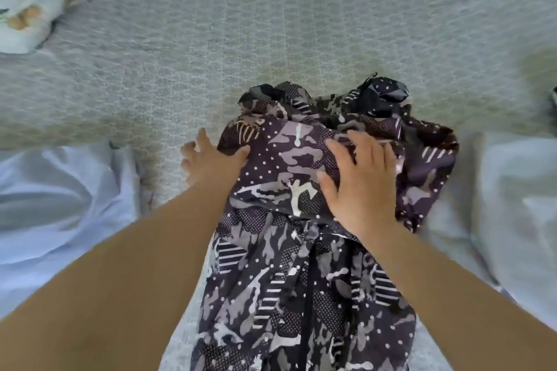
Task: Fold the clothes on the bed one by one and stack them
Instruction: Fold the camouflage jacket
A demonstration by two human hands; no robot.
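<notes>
right hand [358, 187] flat, fingers straight, on dress [301, 250] | left hand [205, 159] spread at dress's left edge | step: press fold flat, smooth outward before next fold

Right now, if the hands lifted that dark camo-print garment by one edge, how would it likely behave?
The camo-print garment would probably go limp and droop: its far end is already bunched in soft folds. It looks thin, so likely light. Under the flat right hand it lies pressed down, so it should hold a fold only loosely.
</notes>
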